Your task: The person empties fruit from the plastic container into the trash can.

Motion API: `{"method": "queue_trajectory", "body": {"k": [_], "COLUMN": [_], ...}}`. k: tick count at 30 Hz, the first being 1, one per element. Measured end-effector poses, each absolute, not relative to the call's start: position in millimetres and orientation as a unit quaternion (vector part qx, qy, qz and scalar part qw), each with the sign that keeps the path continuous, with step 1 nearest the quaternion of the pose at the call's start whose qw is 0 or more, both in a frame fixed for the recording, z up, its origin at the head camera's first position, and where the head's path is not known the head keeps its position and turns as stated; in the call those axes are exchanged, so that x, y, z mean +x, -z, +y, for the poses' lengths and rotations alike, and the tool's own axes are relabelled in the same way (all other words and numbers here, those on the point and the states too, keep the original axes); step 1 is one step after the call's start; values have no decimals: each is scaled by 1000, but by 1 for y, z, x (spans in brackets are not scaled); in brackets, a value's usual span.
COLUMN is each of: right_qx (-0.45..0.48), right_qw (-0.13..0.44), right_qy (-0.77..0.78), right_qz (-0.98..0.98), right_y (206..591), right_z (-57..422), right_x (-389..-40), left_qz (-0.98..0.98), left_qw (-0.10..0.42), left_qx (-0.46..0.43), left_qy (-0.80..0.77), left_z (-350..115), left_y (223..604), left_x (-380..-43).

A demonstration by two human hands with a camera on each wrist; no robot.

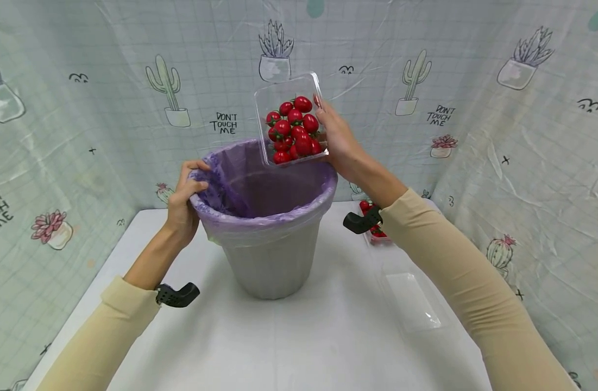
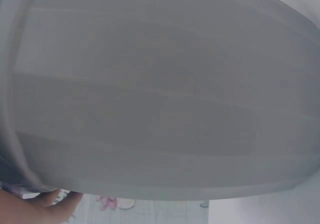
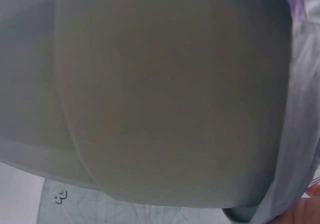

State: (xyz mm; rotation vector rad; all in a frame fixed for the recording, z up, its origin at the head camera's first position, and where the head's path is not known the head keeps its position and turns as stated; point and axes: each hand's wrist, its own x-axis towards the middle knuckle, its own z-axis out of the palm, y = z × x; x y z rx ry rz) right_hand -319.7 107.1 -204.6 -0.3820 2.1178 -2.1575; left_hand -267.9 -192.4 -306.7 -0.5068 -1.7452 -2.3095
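Note:
A grey bin (image 1: 271,266), lined with a purple bag (image 1: 264,221) folded over its rim, stands on the white table. My left hand (image 1: 182,198) grips the rim on the left side, thumb and fingers over the bag. Over the bin's far right part, my right hand (image 1: 342,142) holds a clear plastic box (image 1: 281,91) by its right side. Red cherry tomatoes (image 1: 296,130) lie in the tilted box, gathered toward its lower end. The bin's wall (image 2: 160,99) fills most of the left wrist view and hides much there. In the right wrist view, the right hand (image 3: 297,215) barely shows.
Another box of red tomatoes (image 1: 377,232) sits behind my right forearm, partly hidden. Nearer lies a flat clear plastic lid (image 1: 412,300) on the white table (image 1: 289,347). A cactus-print sheet (image 1: 206,81) hangs around the table.

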Motion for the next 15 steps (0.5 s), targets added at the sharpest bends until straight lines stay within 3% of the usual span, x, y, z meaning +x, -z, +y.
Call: {"method": "queue_trajectory", "body": {"k": [15], "right_qx": [-140], "right_qw": [-27], "right_qy": [693], "right_qz": [706], "right_y": [210], "right_z": [100], "right_x": [-322], "left_qz": [-595], "left_qw": [102], "left_qx": [-169], "left_qy": [779], "left_z": [-193], "left_y": [306], "left_x": [-269]}}
